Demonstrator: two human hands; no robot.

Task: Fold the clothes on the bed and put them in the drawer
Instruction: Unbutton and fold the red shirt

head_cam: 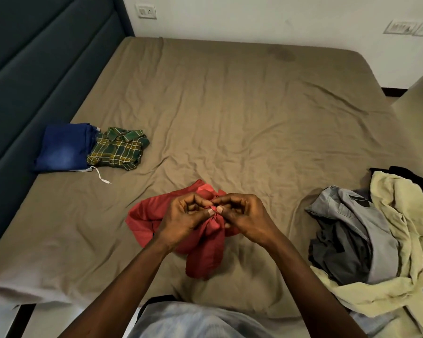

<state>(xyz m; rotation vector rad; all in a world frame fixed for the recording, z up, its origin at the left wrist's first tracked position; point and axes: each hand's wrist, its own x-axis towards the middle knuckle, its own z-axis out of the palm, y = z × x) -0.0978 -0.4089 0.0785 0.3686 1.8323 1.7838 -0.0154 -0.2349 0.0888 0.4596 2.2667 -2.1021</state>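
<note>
The fingers (211, 211) of the left hand (181, 219) and the right hand (246, 215) pinch one bunched bit of the red cloth (205, 250), likely to find an edge and open it out. The rest droops onto the bed (230, 113) (near its front edge). Folded blue jeans (61, 147) and a checked shirt (119, 151) sit together on the left, out of the way. A messy pile (366, 235) waits on the right.

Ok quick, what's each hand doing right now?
Left hand: pinching a bunched bit of the red garment.
Right hand: pinching the same red garment.
</note>
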